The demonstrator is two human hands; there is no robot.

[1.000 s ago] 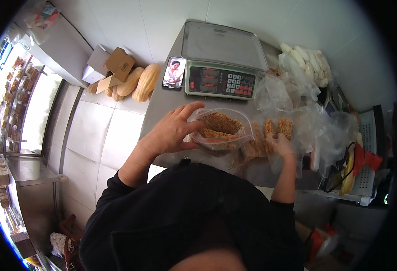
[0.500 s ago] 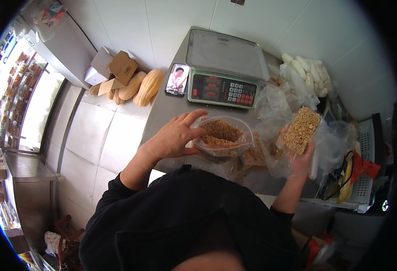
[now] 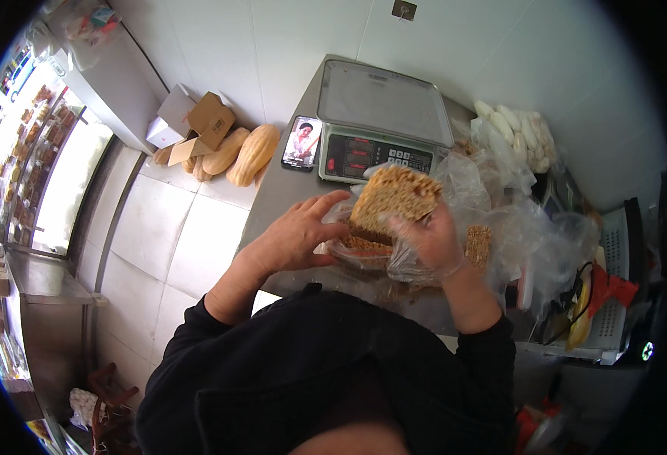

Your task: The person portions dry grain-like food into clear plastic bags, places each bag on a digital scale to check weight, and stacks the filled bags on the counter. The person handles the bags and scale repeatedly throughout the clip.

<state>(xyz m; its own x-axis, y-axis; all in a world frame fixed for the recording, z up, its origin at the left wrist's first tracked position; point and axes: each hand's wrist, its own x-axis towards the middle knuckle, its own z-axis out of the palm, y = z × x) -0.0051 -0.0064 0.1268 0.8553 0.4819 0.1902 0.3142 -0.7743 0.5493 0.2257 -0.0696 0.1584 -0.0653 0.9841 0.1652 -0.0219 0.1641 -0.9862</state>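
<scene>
A slab of puffed-grain brittle (image 3: 396, 201), golden and blurred by motion, is in my right hand (image 3: 431, 241), fingers closed on it. It hangs tilted over the mouth of a clear zip-top plastic bag (image 3: 349, 259). More grain brittle (image 3: 369, 244) shows inside the bag, partly covered by the slab. My left hand (image 3: 295, 231) grips the bag's left rim, thumb at the opening and fingers spread around the edge. Another brittle piece (image 3: 478, 247) lies right of my right wrist among clear plastic.
Behind the bag stands a scale (image 3: 383, 102), with a phone (image 3: 301, 142) leaning left of it. Crumpled plastic bags (image 3: 542, 239) and a bag of white pieces (image 3: 512, 133) crowd the right side. Squashes (image 3: 254, 155) and an open carton (image 3: 210, 121) sit on the floor at left.
My right hand has carried the brittle slab leftward from the right side to above the bag's mouth. My left hand stays at the bag's rim. The view has shifted slightly.
</scene>
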